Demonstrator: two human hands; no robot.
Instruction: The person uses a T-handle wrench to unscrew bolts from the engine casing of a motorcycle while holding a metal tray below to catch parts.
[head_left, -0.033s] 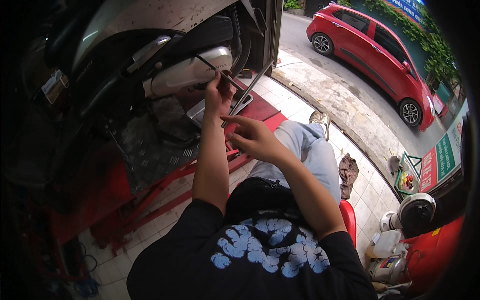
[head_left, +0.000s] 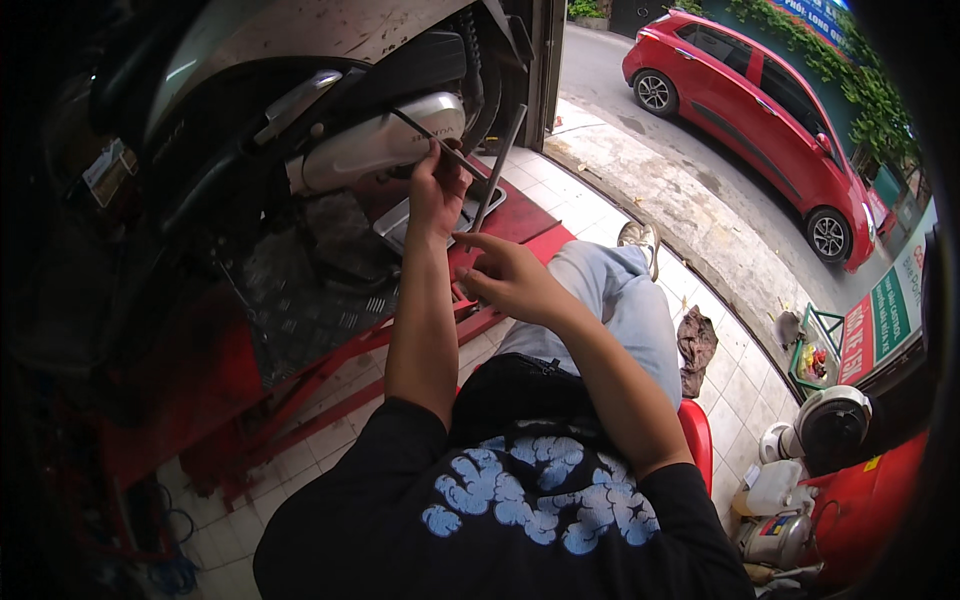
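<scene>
My left hand [head_left: 437, 200] is closed in a pinch around the dark stem of what looks like a T-handle wrench [head_left: 507, 155]. That stem runs up to the pale cover [head_left: 365, 150] low on the motorbike's side; the contact at its tip is too small to make out. The long silver crossbar slants past the left hand's far side. Close to the crossbar's lower end is my right hand [head_left: 515, 280], with the index finger stretched out, the others loosely bent and nothing held. Whether a fingertip touches the bar I cannot tell.
Below the cover sits a metal tray [head_left: 393, 232] on the red lift platform [head_left: 535, 243]. A dirty rag [head_left: 696, 350] lies on the white tiles at right, with plastic jugs [head_left: 770, 490] nearer me. Outside, a red car [head_left: 745, 110] is on the road.
The wrench's crossbar has turned and now stands steeper, its upper end further left. Both hands stay almost in place. The red car has shifted slightly right.
</scene>
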